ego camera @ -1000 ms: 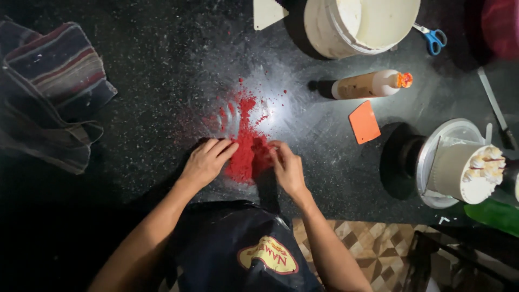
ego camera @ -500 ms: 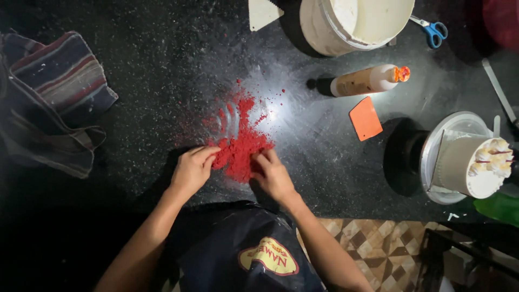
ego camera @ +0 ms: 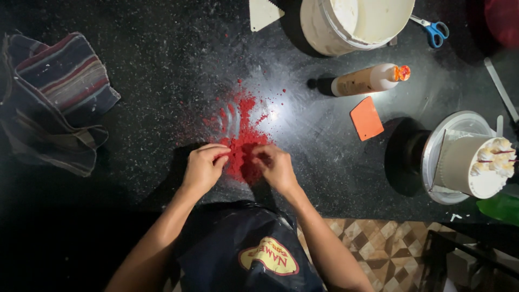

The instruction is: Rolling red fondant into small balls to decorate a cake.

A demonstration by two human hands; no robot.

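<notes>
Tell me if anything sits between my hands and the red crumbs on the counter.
Nothing visible does. The left hand and right hand rest at either side of the red crumb pile, fingers at its edges. The orange scraper and bottle lie off to the right, apart from it.

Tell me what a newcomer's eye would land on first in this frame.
The bright red crumbs heaped mid-counter on the dark speckled counter, with the left hand and right hand cupped at either side of the pile. Next, the white frosted cake on its turntable at the right edge.
</notes>
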